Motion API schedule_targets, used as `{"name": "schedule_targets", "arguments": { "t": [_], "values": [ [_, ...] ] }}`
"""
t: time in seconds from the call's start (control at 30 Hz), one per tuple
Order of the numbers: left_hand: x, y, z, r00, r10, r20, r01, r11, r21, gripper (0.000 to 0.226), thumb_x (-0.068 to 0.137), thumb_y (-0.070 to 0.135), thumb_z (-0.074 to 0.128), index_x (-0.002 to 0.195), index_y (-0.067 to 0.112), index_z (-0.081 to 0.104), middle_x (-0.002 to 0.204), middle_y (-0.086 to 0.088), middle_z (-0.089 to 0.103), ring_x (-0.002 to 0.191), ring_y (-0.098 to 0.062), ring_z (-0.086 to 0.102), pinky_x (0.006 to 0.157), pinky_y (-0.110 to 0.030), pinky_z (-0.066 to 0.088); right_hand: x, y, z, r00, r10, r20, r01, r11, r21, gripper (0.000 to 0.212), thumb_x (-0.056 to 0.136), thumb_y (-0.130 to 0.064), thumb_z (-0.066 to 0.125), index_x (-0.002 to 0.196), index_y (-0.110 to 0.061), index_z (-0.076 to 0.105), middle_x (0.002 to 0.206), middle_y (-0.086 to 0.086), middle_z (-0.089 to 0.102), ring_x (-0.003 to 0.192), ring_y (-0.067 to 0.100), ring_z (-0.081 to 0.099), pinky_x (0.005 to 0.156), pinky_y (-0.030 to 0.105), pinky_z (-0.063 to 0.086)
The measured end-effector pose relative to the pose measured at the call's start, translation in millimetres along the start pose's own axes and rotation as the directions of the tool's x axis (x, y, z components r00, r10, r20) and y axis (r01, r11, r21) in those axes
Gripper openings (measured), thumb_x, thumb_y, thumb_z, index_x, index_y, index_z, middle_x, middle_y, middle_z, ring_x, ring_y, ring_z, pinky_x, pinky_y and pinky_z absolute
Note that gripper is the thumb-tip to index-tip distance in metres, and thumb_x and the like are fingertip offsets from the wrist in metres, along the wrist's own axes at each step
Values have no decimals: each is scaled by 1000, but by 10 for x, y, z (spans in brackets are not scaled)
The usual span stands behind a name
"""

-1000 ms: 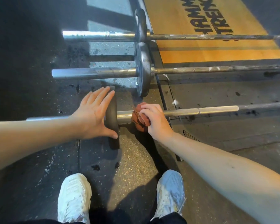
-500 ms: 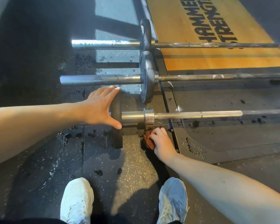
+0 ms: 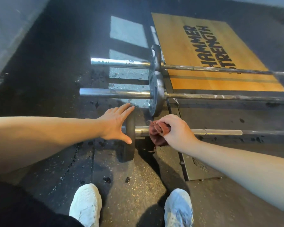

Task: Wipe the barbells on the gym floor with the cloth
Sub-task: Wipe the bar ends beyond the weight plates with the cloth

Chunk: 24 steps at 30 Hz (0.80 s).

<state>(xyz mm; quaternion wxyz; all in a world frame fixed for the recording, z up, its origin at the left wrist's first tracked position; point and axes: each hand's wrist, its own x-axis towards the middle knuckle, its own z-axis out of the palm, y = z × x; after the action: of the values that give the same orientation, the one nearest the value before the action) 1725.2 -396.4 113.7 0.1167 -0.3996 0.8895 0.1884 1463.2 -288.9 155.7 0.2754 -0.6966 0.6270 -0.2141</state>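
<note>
Three barbells lie side by side on the gym floor. The nearest barbell (image 3: pixel 219 132) carries a black plate (image 3: pixel 129 151) standing on edge. My left hand (image 3: pixel 115 124) presses flat against that plate's outer face, fingers straight. My right hand (image 3: pixel 175 131) grips a reddish-brown cloth (image 3: pixel 157 133) wrapped over the nearest bar's sleeve, just right of the plate. The middle barbell (image 3: pixel 115 93) and the far barbell (image 3: pixel 120 62) each hold a grey metal plate.
A wooden lifting platform (image 3: pixel 183 51) with black lettering lies beyond the bars at the right. A metal floor plate (image 3: pixel 198 171) sits under my right forearm. My two white shoes (image 3: pixel 85 205) stand on the speckled rubber floor below the nearest plate.
My right hand has lifted the cloth from the floor below the bar back onto the nearest bar's sleeve. My left hand stays on the plate. The camera view has tilted up.
</note>
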Motion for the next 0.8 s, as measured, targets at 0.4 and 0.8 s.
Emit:
{"name": "schedule_targets", "arguments": {
  "t": [0.4,0.8],
  "values": [
    [-270,-302,157,999,-19,-38,10,976,-217,114,86,63,68,162,27,-8,171,3,-8,155,-31,12,124,-45,18,371,-669,93,996,65,-54,-65,998,-3,23,91,-15,74,112,-24,72,111,-8,64,105,11,58,93,28,46],
    [-860,-1373,343,915,-404,25,400,912,88,84,92,55,64,157,17,27,161,-10,24,144,-33,29,114,-47,35,714,-1186,543,965,-97,-242,118,990,75,33,92,-19,71,122,-34,69,113,-16,57,108,14,59,96,48,52]
  ]
}}
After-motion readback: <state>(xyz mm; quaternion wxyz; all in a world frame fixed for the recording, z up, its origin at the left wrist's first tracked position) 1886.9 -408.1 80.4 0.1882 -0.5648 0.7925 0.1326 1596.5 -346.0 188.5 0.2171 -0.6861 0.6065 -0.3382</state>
